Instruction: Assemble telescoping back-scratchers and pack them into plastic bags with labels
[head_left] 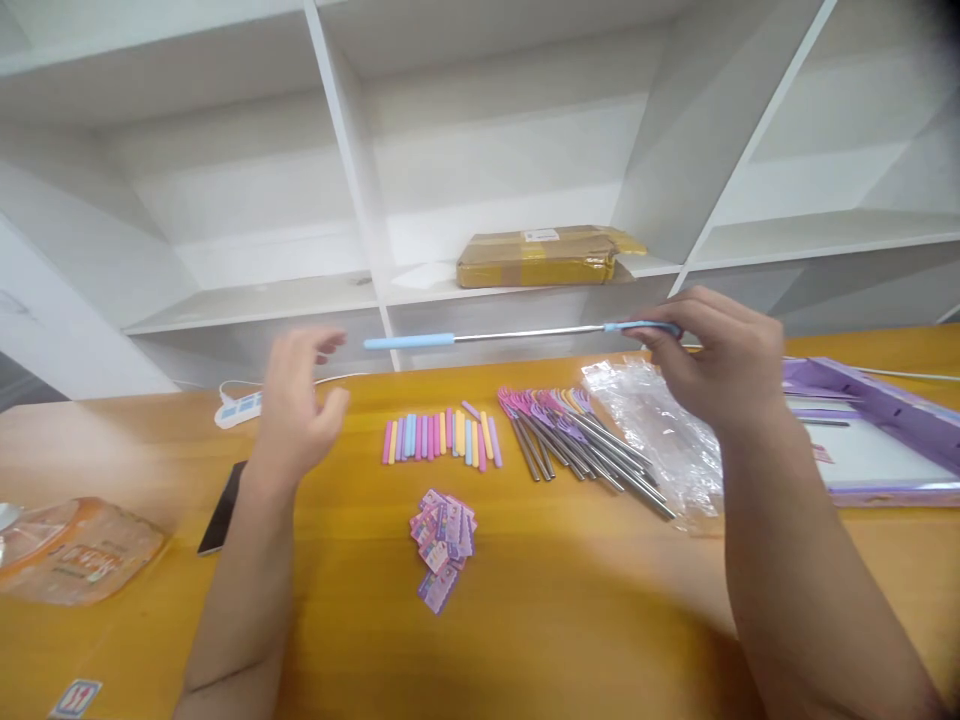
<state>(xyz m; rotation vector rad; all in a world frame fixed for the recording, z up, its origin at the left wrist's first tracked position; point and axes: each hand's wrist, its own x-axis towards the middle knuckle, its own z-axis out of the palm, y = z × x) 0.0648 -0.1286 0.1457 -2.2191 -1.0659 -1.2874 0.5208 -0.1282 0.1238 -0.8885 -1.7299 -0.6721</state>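
My right hand (pixel 724 350) pinches the light blue head end of an extended back scratcher (pixel 525 333), its fingers closed over that end. The thin metal rod runs level to the left above the table and ends in a light blue handle sleeve. My left hand (pixel 296 400) is raised just left of that sleeve, fingers apart and holding nothing. Below lies a row of coloured handle sleeves (pixel 427 437) in pink, purple, yellow and blue. Beside it is a pile of metal-stemmed back scratchers (pixel 585 435) with coloured claw heads.
Small printed cards (pixel 442 540) lie in a heap. A clear plastic bag (pixel 667 430) and a purple box (pixel 892 490) are at right. At left are a phone (pixel 221 512), a power strip (pixel 238 410) and an orange pouch (pixel 82 550). A taped carton (pixel 536 258) sits on the shelf.
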